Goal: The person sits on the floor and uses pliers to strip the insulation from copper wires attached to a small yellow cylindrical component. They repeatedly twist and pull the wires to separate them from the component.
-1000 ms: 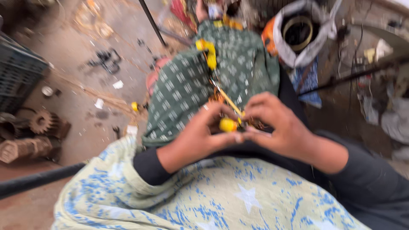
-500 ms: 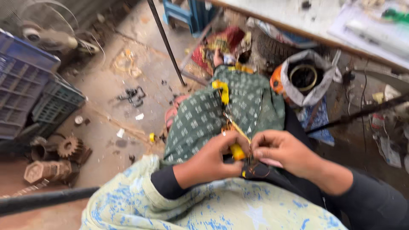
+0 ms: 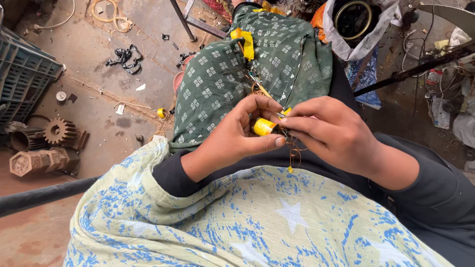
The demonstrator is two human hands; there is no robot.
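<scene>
- The left hand (image 3: pixel 237 136) is closed around a small yellow roll (image 3: pixel 263 126) — the thumb lies under it and the fingers curl over the top.
- The right hand (image 3: pixel 329 133) touches the left one; its fingertips (image 3: pixel 286 121) pinch something thin just beside the roll, at its right end. What exactly is pinched, I cannot tell.
- Thin copper wire (image 3: pixel 295 152) hangs in loops just below both hands, over the lap.
- More wire and a yellow strip (image 3: pixel 246 42) lie beyond the hands, on the green cloth (image 3: pixel 217 79) covering the knees.
- Well apart, to the left of the left hand, a gear (image 3: pixel 59 131) and a blue crate (image 3: pixel 22 74) stand on the floor.
- My judgement: the step in hand is the wrapping or binding of the wire at the roll — fine finger work, about the middle of it.
- The next move seems to call for a steady left grip while the right fingers pull the thin end tight without breaking the wire.
</scene>
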